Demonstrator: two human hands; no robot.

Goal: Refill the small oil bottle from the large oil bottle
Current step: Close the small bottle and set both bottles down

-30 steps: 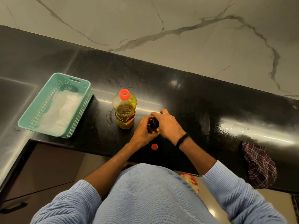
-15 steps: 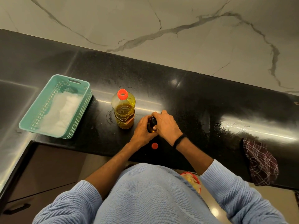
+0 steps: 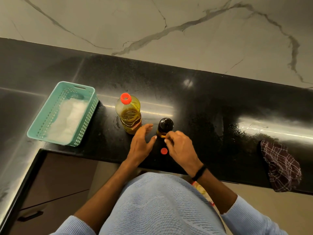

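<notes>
I count two bottles on the table [image 3: 203, 107]: one large oil bottle [image 3: 129, 116] and, just right of it, one small oil bottle [image 3: 165, 126]. Red caps come to two: one fitted cap [image 3: 125, 98] on top of the large oil bottle and one loose cap [image 3: 164, 151] lying right of it, nearer me. One teal basket [image 3: 84, 126] stands left of it, holding one white heap [image 3: 67, 119]. One checked cloth [image 3: 281, 167] hangs far right of it. I see two hands, a left hand [image 3: 140, 145] and a right hand [image 3: 181, 148], and one black wristband [image 3: 199, 173].
</notes>
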